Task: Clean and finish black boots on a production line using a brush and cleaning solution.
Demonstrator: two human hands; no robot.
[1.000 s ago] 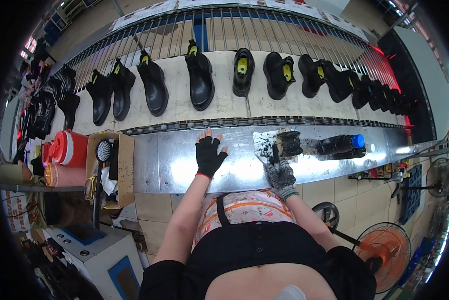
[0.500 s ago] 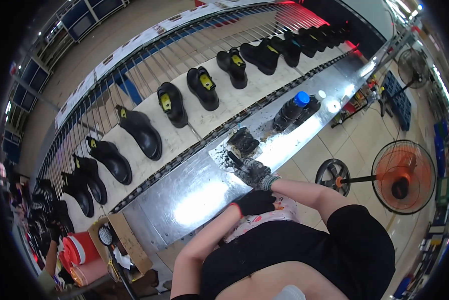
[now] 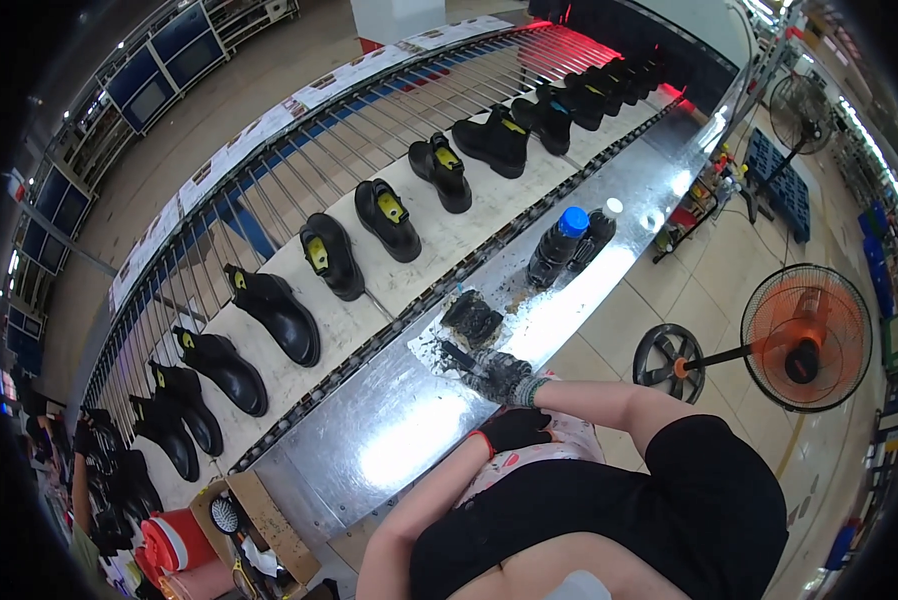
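Note:
My right hand (image 3: 502,377), in a grey speckled knit glove, is closed around a slim dark tool (image 3: 456,353) whose kind I cannot make out. It is over a smeared white sheet on the metal ledge (image 3: 369,445). Just beyond lies a crumpled black pad or cloth (image 3: 472,318). My left hand (image 3: 518,430), in a black glove with a red cuff, lies flat on the patterned cloth at my lap, seemingly holding nothing; its fingers show only in part. Black shoes (image 3: 274,315) with yellow tabs stand in a row on the conveyor's pale belt (image 3: 364,325).
Right along the ledge stand a blue-capped dark bottle (image 3: 557,250) and a white-capped one (image 3: 599,235). A cardboard box (image 3: 269,520) with a round brush and a red container (image 3: 176,545) are at lower left. An orange fan (image 3: 807,338) stands on the right.
My view has turned slightly, so shoes, bottles and ledge sit lower in the picture. My right hand keeps its hold on the dark tool by the sheet; my left hand stays at my lap.

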